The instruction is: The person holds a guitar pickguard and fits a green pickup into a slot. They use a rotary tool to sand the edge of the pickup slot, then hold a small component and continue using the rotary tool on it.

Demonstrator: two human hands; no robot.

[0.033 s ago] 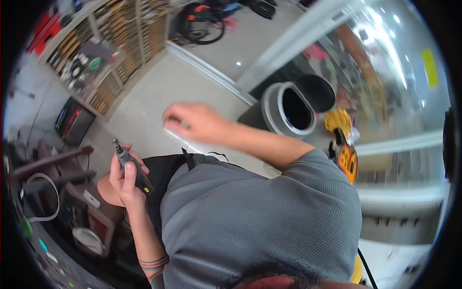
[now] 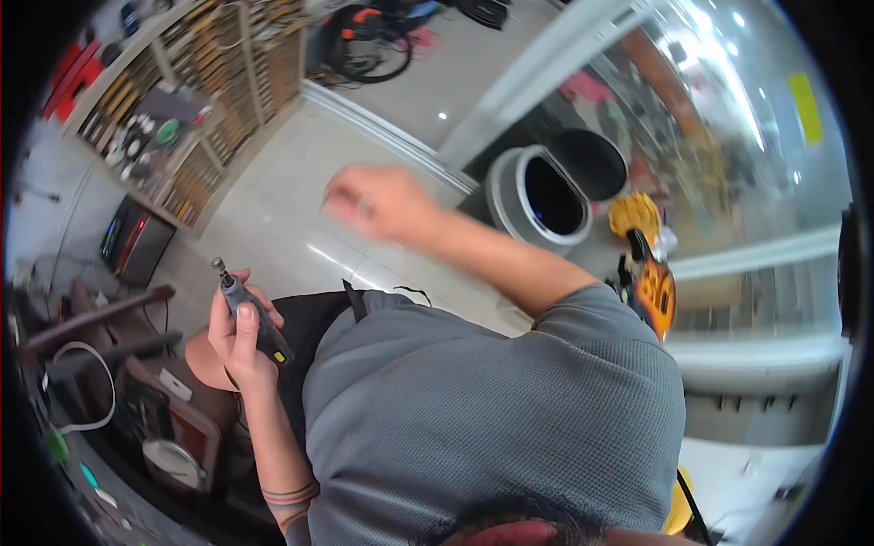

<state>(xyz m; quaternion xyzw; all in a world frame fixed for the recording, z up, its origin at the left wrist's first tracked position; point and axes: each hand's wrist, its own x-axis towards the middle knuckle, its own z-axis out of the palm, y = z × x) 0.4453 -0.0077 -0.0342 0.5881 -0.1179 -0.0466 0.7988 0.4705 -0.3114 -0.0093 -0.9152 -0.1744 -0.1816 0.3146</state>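
My left hand [image 2: 244,332] grips a slim grey rotary tool [image 2: 264,323] with a yellow button, its metal tip pointing upward. My right hand [image 2: 378,202] is raised over the floor in front of me, smeared by motion; its fingers are too blurred to read, as is anything in them. The nearest large thing to it is a grey bin [image 2: 510,205] with its black lid raised. An orange and black tool [image 2: 654,296] stands beside my right upper arm.
A shelving cabinet [image 2: 191,73] with small items is at upper left, a dark box appliance [image 2: 137,232] below it. Cluttered furniture [image 2: 159,400] lines my left. A glass partition [image 2: 710,164] is at right; a wheel [image 2: 369,50] lies beyond the door track.
My right hand has moved upward and slightly to the right in the picture. The surroundings have shifted slightly in view. My left hand still holds the tool.
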